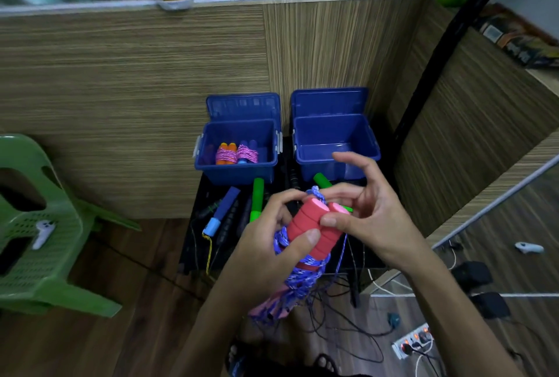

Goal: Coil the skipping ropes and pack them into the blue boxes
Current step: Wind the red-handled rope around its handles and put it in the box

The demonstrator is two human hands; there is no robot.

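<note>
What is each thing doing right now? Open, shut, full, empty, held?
Left blue box: lid open, holds two coiled ropes.
Right blue box: lid open, looks empty.
Red-handled rope: held, cord partly wound around the handles.
Left hand: gripping the handles.
Right hand: pinching the handle tops.
Green-handled rope: loose on the table.
Blue-handled rope: loose on the table.

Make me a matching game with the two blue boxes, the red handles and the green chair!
Things:
1. left blue box
2. right blue box
3. red handles
4. green chair

Places or states:
A. held in both hands
B. holds coiled ropes
C. nothing visible inside
D. has a white controller on its seat

Pairs: 1-B, 2-C, 3-A, 4-D
</note>
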